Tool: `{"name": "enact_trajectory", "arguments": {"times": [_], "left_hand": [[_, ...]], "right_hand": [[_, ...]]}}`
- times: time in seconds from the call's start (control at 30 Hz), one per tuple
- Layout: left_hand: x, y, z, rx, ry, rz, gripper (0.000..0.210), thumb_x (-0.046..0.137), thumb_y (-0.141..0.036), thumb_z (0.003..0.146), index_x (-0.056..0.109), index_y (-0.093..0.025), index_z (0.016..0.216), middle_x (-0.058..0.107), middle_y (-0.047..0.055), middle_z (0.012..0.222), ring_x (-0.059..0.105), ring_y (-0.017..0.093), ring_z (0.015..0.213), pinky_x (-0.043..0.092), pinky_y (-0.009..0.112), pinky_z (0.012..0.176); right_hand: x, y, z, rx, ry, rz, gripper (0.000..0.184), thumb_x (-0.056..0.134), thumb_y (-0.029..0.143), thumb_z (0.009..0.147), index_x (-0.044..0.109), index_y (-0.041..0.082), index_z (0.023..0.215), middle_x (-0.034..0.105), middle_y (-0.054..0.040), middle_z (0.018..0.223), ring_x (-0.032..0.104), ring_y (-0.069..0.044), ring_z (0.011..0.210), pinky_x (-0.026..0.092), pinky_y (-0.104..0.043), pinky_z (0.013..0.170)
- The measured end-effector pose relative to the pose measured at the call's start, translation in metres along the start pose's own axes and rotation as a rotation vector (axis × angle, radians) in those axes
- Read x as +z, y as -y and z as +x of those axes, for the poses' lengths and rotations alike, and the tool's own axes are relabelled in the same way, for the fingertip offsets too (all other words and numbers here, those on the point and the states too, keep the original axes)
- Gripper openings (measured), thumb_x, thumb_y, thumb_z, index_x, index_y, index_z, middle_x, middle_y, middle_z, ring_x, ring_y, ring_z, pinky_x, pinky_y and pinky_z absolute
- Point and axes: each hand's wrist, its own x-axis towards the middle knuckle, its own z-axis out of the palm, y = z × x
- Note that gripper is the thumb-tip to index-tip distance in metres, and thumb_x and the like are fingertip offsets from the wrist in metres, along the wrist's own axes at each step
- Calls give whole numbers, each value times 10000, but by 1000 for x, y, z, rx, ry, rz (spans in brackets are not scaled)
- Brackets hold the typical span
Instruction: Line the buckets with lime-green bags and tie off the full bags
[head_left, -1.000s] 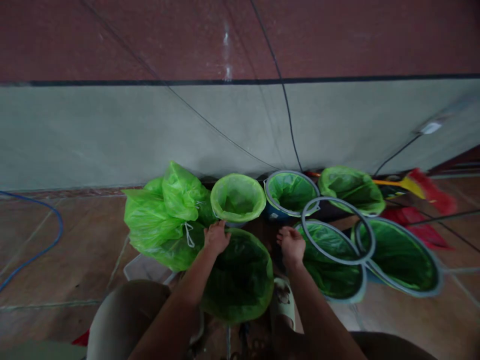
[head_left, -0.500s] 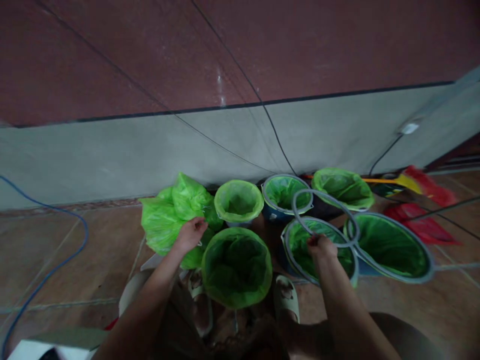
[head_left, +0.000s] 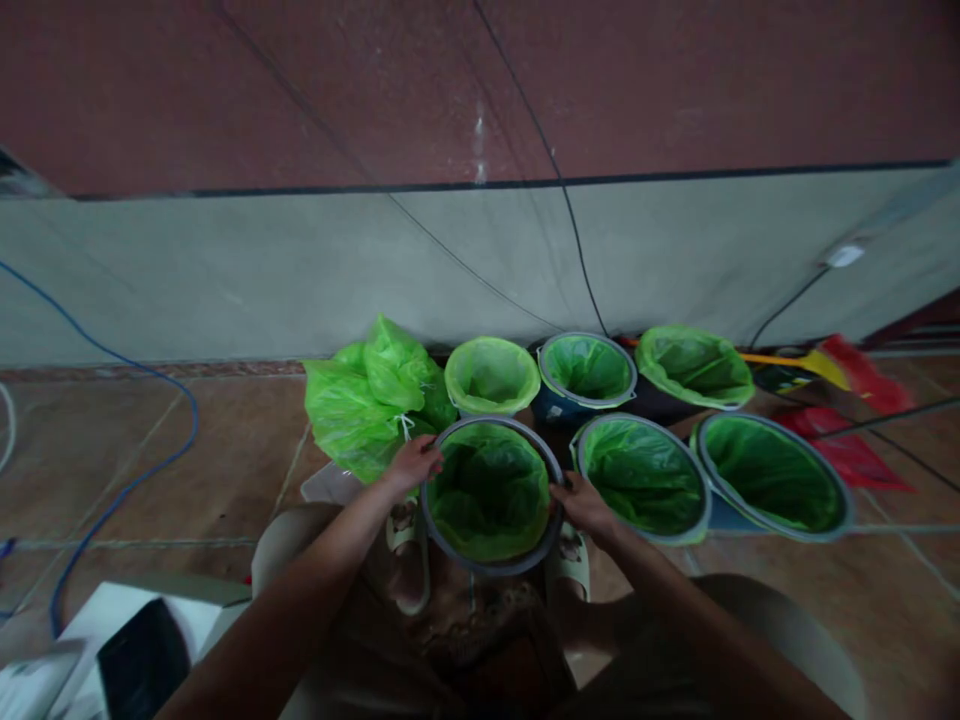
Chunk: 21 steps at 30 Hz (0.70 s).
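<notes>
Between my feet stands a bin lined with a green bag (head_left: pixel 491 490). A grey plastic ring (head_left: pixel 504 570) lies around its rim, over the folded edge of the bag. My left hand (head_left: pixel 417 464) is closed on the ring's left side. On the opposite side my right hand (head_left: pixel 585 502) grips the ring, its fingers partly hidden. Just right of it is another lined bin (head_left: pixel 645 475) with a grey ring on its rim. Tied green bags (head_left: pixel 367 400) lie beyond my left hand.
More lined bins, a pale-green-lined one (head_left: pixel 491 375) among them, stand along the wall. A red dustpan (head_left: pixel 847 450) lies at the right. A blue cable (head_left: pixel 187 400) curves over the left floor. A dark phone-like object (head_left: pixel 142 660) rests on a white box (head_left: pixel 120 615).
My right hand has brought the grey ring left from above the right-hand bins onto the bin between my feet. My left hand has moved onto the ring too. The view has shifted slightly left.
</notes>
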Motion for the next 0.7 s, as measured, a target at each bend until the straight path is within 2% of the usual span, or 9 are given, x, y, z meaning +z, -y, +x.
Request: {"name": "enact_trajectory", "arguments": {"times": [0.1,0.2,0.4,0.53,0.7], "left_hand": [[13,15,11,9,7,87,337,481,-225,903,573,-203,1227,708,32,947,676,116,749,517,194,605],[19,22,25,11,-23,173,377,455,-203,904,568,-172,1263,711,50,914,675,136,732,520,210,582],[21,24,43,61,-64,281,341,464,-232,916,620,-154,1209,717,57,845,656,134,630,514,219,564],[22,23,44,40,-82,271,341,462,-228,913,626,-144,1200,718,68,851,674,145,669,500,203,545],[15,24,41,52,-98,304,304,459,-227,910,659,-160,1129,717,57,830,669,135,648,485,196,552]], "right_hand": [[1,-8,20,-19,-184,-198,349,593,306,844,620,137,1148,718,-58,816,676,-183,771,486,-259,684],[5,-14,32,-13,-256,-314,352,583,342,862,654,144,1145,734,-93,959,686,-203,901,489,-267,763],[16,-18,42,-56,-225,-472,353,515,332,914,678,125,1149,737,-119,1050,682,-226,985,481,-280,828],[21,-18,47,-83,-222,-545,371,500,307,917,677,94,1165,720,-156,1110,668,-255,1038,470,-308,880],[26,-16,44,-121,-219,-558,340,517,289,900,697,115,1131,732,-151,1075,680,-255,1009,477,-307,861]]}}
